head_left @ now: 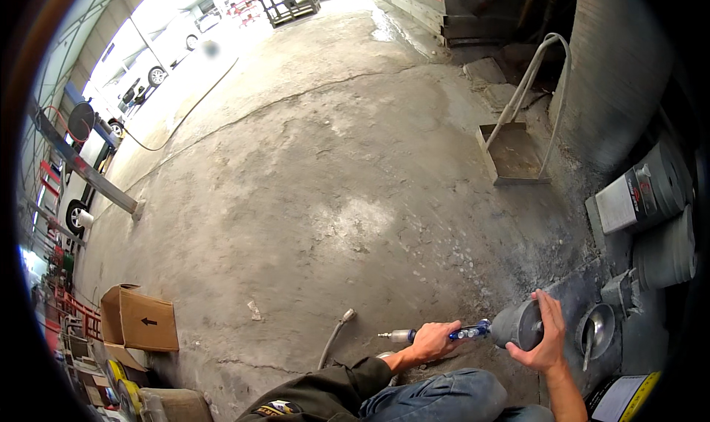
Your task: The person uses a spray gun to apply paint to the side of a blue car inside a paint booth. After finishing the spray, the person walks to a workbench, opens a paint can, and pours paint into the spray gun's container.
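A spray gun with a blue body [472,330] lies across in front of my knees. My left hand [433,342] is closed around its handle, and a blue and silver fitting [399,336] sticks out on the left of that hand. A grey cup [509,326] sits at the gun's right end, tilted on its side. My right hand [549,342] grips the cup's wide end, thumb below and fingers above. A metal bowl [608,329] with a thin tool in it stands right of my right hand.
A hose end with a metal coupling [349,315] rises left of my left hand. Grey buckets and cans [662,255] line the right side. A metal dustpan with a tall handle [518,179] stands at the far right. An open cardboard box [151,322] is at the left.
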A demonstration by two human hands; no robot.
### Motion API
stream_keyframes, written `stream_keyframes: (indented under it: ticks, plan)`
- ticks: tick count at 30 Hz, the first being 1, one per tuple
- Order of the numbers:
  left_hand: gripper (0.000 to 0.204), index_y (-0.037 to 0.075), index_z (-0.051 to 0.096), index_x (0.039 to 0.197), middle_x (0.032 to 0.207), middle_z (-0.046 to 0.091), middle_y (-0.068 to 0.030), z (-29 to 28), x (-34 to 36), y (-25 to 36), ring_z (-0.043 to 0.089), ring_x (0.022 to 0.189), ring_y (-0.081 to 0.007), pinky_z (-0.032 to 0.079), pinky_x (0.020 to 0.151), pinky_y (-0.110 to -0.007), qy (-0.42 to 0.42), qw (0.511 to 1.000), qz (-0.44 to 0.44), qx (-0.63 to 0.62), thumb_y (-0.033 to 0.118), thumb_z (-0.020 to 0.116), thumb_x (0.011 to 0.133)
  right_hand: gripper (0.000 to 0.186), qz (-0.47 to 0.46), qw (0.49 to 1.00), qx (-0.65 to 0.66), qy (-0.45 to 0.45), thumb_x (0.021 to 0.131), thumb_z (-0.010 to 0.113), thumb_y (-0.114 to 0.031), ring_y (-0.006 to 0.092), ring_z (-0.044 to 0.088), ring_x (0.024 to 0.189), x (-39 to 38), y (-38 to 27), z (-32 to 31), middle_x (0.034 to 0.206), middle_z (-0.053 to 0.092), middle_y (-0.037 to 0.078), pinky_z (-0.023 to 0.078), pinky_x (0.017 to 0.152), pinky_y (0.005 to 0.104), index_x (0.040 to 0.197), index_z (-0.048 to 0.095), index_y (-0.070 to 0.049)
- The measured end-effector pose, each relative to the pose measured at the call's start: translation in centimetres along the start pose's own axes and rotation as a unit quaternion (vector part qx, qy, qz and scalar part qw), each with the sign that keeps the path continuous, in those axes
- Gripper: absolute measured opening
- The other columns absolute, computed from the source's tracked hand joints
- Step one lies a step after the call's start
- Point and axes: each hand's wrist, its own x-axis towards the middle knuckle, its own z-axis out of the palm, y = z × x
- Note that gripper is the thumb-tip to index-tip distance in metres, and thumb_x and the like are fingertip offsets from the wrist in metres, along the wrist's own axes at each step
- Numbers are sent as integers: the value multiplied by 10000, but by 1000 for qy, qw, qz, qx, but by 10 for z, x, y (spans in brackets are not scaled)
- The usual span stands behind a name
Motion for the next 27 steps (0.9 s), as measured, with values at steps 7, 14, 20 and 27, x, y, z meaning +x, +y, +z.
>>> stream_keyframes:
  ticks: [7,14,20,27]
  plan:
    - [318,63,503,1009,816,609,-223,21,24,24,596,768,-429,453,639,-506,51,994,-49,-77,359,562,909,973,354,879,295,124,703,810,-375,272,437,1217,-37,72,22,1333,417,147,384,1011,393,1434,269,-29]
    - [269,39,458,1126,1106,516,-203,72,81,60,521,1011,-351,433,848,-404,103,940,124,-299,156,537,897,482,353,784,511,-16,878,640,-374,206,610,911,-26,82,107,1016,624,114,499,818,346,1179,458,-45]
    - [470,85,502,1203,1360,405,-215,-17,25,54,452,1175,-390,401,986,-472,-74,949,306,-25,101,651,758,170,376,764,471,230,910,589,-157,126,541,575,-28,111,86,619,570,34,447,563,258,796,603,-31]
    - [307,69,557,1037,1131,516,-176,-31,-81,-142,515,1028,-363,467,797,-485,73,950,-213,219,150,629,750,311,586,636,490,112,852,646,-191,61,306,378,-78,137,50,515,344,-76,284,369,256,630,429,-183]
